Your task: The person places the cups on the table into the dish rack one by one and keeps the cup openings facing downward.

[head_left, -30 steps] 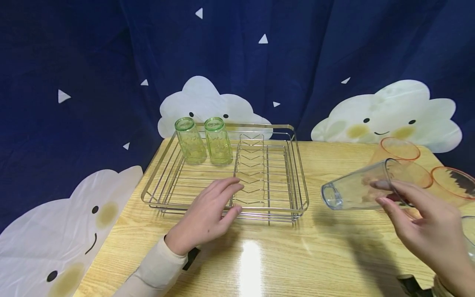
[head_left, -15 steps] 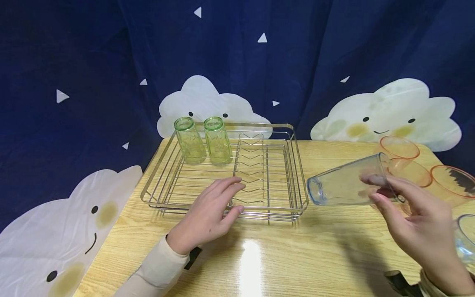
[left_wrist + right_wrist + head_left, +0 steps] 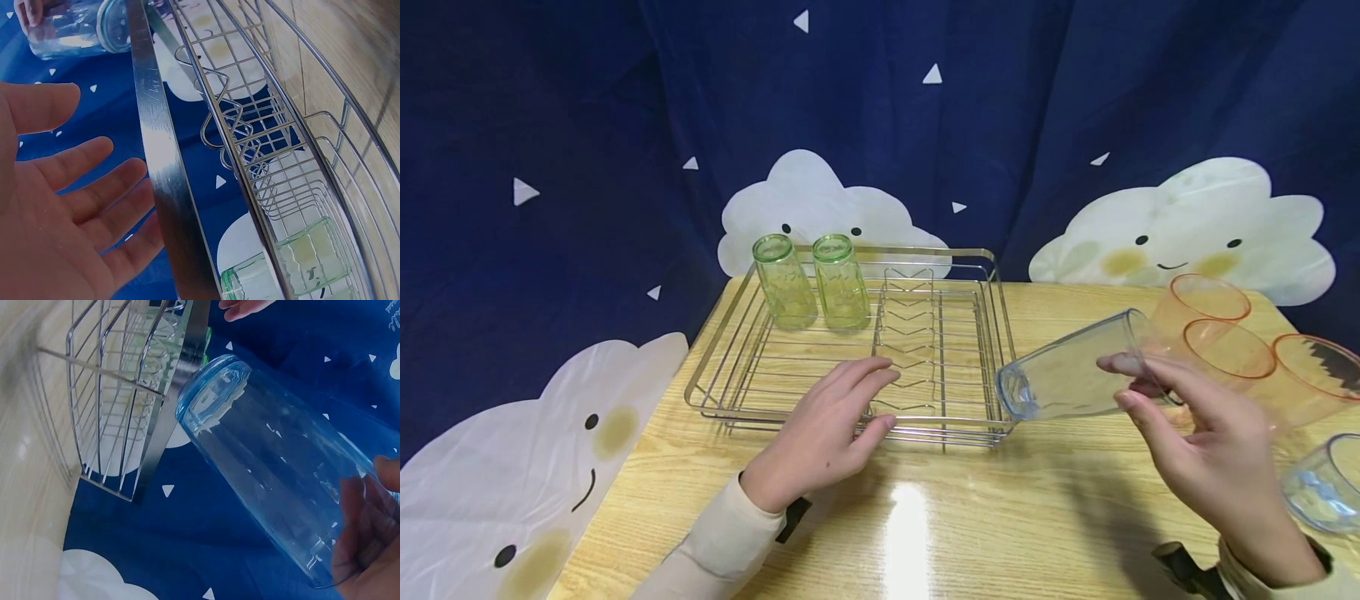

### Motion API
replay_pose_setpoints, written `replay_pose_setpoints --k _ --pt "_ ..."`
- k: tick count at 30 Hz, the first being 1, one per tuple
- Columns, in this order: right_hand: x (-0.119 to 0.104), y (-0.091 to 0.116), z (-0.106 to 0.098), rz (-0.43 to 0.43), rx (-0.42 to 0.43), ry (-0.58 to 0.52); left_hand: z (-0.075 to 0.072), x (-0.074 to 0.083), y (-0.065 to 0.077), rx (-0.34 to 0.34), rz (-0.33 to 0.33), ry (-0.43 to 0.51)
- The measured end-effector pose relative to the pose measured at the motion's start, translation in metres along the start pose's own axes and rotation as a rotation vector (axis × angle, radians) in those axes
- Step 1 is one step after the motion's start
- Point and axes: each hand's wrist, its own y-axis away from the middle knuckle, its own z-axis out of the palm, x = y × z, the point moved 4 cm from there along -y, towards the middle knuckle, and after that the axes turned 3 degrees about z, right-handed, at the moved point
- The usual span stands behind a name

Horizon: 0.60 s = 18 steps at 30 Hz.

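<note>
My right hand [image 3: 1213,442] pinches a clear bluish drinking glass [image 3: 1067,371] near its mouth, thumb on one side and fingers on the other. The glass is tilted nearly flat, base pointing left, by the right front corner of the metal dish rack [image 3: 943,421]. In the right wrist view, the thick base of the glass [image 3: 215,394] overlaps the rack's rim; I cannot tell whether they touch. Fingers loosely extended, my left hand [image 3: 823,433] is over the rack's front rim. Two green glasses [image 3: 786,287] stand upside down at the rack's back left.
Several orange-rimmed cups [image 3: 1210,298] stand upright at the right of the wooden table [image 3: 1000,517]. Nearer the right edge is another bluish glass [image 3: 1326,487]. Wire dividers [image 3: 910,342] run down the middle of the rack. A dark blue curtain [image 3: 880,100] hangs behind.
My right hand has moved left with the bluish glass, from above the table to the rack's right edge. The left hand has hardly moved.
</note>
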Motion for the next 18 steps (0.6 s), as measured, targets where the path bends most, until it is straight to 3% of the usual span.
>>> replay_pose_setpoints --k 9,18 --pt "-0.007 -0.004 0.003 -0.013 0.048 -0.128 0.0 0.001 -0.001 0.005 0.009 0.005" --pt "-0.013 -0.008 0.011 -0.065 0.059 -0.42 0.0 0.004 -0.002 -0.003 -0.001 0.001"
